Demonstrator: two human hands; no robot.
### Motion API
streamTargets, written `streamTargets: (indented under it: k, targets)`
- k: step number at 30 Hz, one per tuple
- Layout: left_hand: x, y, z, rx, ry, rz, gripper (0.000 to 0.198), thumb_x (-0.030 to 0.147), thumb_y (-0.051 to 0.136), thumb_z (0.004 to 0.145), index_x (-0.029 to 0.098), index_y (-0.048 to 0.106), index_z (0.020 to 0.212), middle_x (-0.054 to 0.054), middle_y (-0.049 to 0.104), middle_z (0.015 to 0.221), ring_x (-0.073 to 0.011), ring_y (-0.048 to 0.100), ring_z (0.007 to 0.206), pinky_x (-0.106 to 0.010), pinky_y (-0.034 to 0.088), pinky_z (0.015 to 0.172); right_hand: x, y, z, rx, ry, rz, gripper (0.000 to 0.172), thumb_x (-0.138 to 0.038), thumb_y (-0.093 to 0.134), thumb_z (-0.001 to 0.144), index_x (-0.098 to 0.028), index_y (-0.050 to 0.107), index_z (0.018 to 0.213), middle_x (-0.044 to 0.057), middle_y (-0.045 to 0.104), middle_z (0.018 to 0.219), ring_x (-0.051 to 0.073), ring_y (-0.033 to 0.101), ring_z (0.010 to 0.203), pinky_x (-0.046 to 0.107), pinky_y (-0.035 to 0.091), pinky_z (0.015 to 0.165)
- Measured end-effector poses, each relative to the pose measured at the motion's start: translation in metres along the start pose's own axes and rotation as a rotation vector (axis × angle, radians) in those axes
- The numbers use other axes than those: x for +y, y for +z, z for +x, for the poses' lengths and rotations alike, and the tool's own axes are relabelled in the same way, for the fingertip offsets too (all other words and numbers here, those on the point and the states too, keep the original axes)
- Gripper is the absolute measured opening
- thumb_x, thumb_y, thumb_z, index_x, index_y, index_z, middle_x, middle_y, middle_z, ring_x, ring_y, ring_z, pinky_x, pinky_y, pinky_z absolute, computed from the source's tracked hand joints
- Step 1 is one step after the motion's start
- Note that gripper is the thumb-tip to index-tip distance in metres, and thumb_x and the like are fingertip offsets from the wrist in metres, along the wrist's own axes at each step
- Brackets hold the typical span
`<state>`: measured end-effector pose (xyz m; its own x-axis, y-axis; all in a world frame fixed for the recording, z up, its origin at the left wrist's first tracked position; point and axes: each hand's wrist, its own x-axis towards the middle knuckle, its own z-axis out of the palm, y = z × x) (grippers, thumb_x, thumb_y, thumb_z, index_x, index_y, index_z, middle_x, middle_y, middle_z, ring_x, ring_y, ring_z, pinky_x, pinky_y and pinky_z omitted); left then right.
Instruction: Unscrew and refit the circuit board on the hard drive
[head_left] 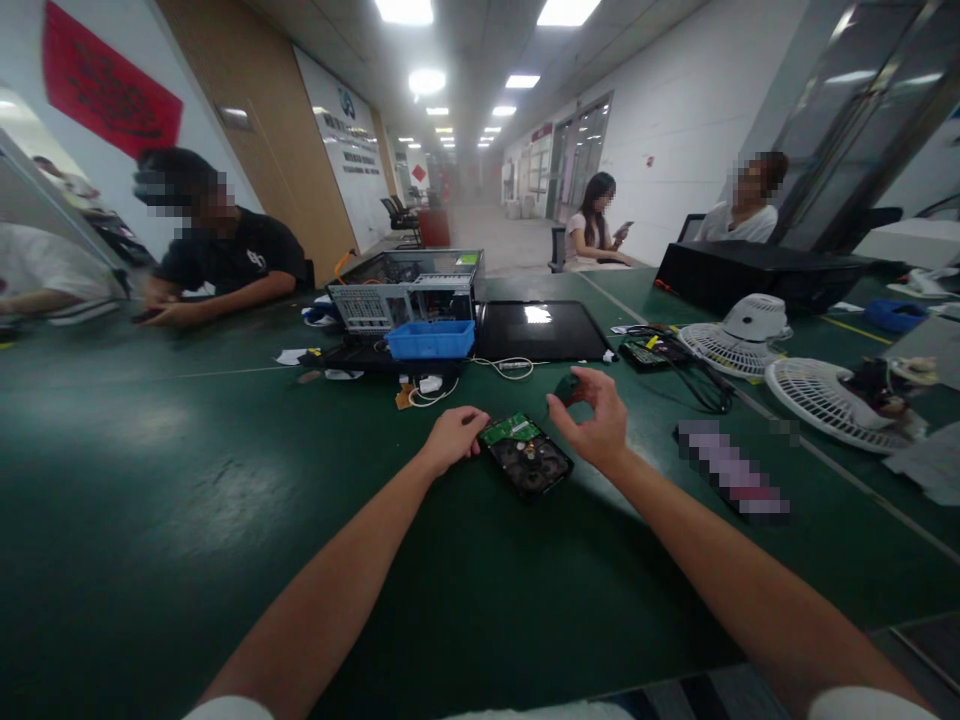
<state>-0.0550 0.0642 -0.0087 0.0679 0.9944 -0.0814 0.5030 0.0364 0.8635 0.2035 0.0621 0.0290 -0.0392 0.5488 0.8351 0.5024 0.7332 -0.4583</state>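
Observation:
A hard drive [529, 460] lies circuit-board side up on the green table, its green board at the far end and a dark metal casing nearer me. My left hand [454, 438] is closed at the drive's upper left corner, fingers pinching its edge. Just right of the drive, my right hand [598, 418] is raised, thumb and fingers closed around a short, dark-handled screwdriver [568, 387]. Its thin shaft points down toward the drive, but the tip is too small to make out.
Beyond the hands stand an open computer case [405, 285], a blue tray [431, 341] and a flat black panel [546, 332]. On the right are another circuit board [651, 352], black cables [709, 385], white fan parts [731, 345] and a blurred-out object [731, 470]. Several people sit around.

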Motion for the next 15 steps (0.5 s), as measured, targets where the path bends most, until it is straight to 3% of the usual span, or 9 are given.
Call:
streamTargets:
  k: [3, 6, 9, 12, 15]
  targets:
    - [0.006, -0.037, 0.000, 0.066, 0.021, 0.074, 0.037, 0.047, 0.052, 0.095, 0.018, 0.070, 0.108, -0.004, 0.070, 0.079, -0.0113, 0.058, 0.050, -0.020, 0.038, 0.045, 0.006, -0.004, 0.005, 0.028, 0.011, -0.048, 0.050, -0.035, 0.072, 0.085, -0.025, 0.052, 0.130, 0.006, 0.065, 0.102, 0.019, 0.067, 0.073, 0.038, 0.061, 0.072]
    - [0.006, -0.093, -0.005, 0.126, 0.048, 0.407, 0.027, 0.040, 0.057, 0.091, 0.018, 0.072, 0.095, -0.005, 0.072, 0.089, -0.0128, 0.064, 0.064, -0.020, 0.044, 0.057, 0.012, -0.007, 0.008, 0.041, 0.017, -0.104, 0.047, -0.036, 0.071, 0.086, -0.024, 0.054, 0.128, 0.007, 0.066, 0.101, 0.019, 0.066, 0.073, 0.040, 0.060, 0.074]
    - [-0.003, -0.138, -0.013, 0.022, -0.126, 0.656, 0.013, 0.028, 0.066, 0.080, 0.019, 0.073, 0.087, -0.005, 0.073, 0.084, -0.0154, 0.066, 0.070, -0.020, 0.042, 0.060, 0.014, -0.007, 0.009, 0.045, 0.021, -0.128, 0.047, -0.037, 0.070, 0.086, -0.024, 0.055, 0.128, 0.007, 0.066, 0.101, 0.019, 0.065, 0.072, 0.040, 0.060, 0.073]
    - [-0.015, -0.154, -0.019, -0.074, -0.233, 0.680, 0.009, 0.024, 0.072, 0.070, 0.019, 0.073, 0.078, -0.004, 0.071, 0.070, -0.0169, 0.065, 0.061, -0.022, 0.041, 0.056, 0.013, -0.006, 0.008, 0.034, 0.028, -0.110, 0.047, -0.036, 0.070, 0.086, -0.024, 0.055, 0.129, 0.007, 0.066, 0.102, 0.019, 0.065, 0.072, 0.039, 0.060, 0.072]
    - [-0.022, -0.149, -0.018, -0.157, -0.288, 0.678, 0.012, 0.023, 0.074, 0.065, 0.020, 0.073, 0.076, -0.003, 0.071, 0.068, -0.0180, 0.065, 0.059, -0.023, 0.042, 0.055, 0.013, -0.005, 0.007, 0.009, 0.035, -0.095, 0.046, -0.036, 0.069, 0.086, -0.024, 0.056, 0.128, 0.006, 0.066, 0.100, 0.019, 0.065, 0.071, 0.039, 0.060, 0.072]
